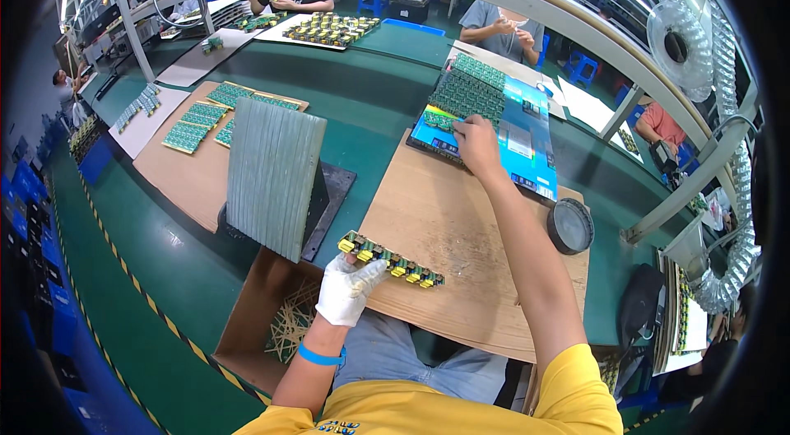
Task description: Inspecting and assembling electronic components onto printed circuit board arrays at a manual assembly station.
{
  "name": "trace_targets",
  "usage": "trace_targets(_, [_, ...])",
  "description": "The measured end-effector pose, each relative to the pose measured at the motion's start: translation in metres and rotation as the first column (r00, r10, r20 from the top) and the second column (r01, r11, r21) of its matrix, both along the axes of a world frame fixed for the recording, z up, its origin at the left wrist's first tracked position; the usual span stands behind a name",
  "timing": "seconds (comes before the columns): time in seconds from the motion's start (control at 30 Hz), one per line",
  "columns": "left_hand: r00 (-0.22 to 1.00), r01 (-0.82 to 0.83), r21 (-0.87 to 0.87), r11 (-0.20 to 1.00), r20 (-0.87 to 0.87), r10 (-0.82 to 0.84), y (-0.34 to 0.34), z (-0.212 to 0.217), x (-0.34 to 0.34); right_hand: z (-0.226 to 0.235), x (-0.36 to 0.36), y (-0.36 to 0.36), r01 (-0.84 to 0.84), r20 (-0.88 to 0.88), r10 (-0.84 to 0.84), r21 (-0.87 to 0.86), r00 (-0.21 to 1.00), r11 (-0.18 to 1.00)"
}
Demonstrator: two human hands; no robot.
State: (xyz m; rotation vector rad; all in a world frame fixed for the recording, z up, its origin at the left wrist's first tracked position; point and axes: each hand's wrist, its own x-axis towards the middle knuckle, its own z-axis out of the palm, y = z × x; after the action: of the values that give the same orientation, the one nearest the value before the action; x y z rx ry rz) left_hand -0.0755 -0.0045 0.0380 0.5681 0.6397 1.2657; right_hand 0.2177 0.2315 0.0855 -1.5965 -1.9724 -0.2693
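Left hand (pixel 349 291): wearing a white glove and gripping the circuit-board strip at its left end, close in front of the operator's lap.
Circuit-board strip (pixel 393 261): carrying a row of yellow components and slanting down to the right over the near edge of the cardboard sheet (pixel 432 209); whether it is touching the sheet is not clear.
Right hand (pixel 479 143): bare, with bent fingers, touching or hovering at the near edge of the green board panels (pixel 467 89); whether it is pinching a piece cannot be told.
Green board panels: lying in close rows on the blue printed sheet (pixel 533 157), on the far part of the desk (pixel 370 89).
Step in hand: apparently picking a green board while the left hand is supporting the strip.
Left grip: ideally bearing on the board edges, not pressing on the yellow components, and keeping the free right end from sagging.
Right pick: best done by lifting one piece by its edges, without dragging the neighbouring rows.
Forearm clearance: the right forearm is spanning the cardboard sheet beside the round grey dish (pixel 570 226); a careless elbow is risking a knock.
Work surface: dark specks are marking the cardboard; keeping debris off the boards is advisable.
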Motion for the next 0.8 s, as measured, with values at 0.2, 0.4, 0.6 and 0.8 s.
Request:
trace_targets(0.2, [0.998,-0.052,0.007,0.999,-0.028,0.052,0.003,-0.003,0.004,-0.001,-0.026,-0.004,-0.037,-0.059,0.048,0.183,0.997,0.982])
trace_targets(0.4, [0.979,-0.196,0.006,0.981,-0.062,0.196,0.022,0.013,0.011,0.054,-0.060,-0.116,-0.776,-0.814,0.039,-0.537,0.580,0.331])
trace_targets(0.6, [0.935,-0.151,0.208,0.967,-0.289,0.208,0.030,0.019,0.018,0.050,-0.057,-0.161,-0.830,-0.857,-0.045,-0.508,0.513,0.228])
trace_targets(0.8, [0.262,0.051,0.713,0.699,-0.685,0.680,0.029,0.001,0.015,0.041,-0.028,-0.101,-0.268,-0.049,0.270,0.046,0.962,0.962])
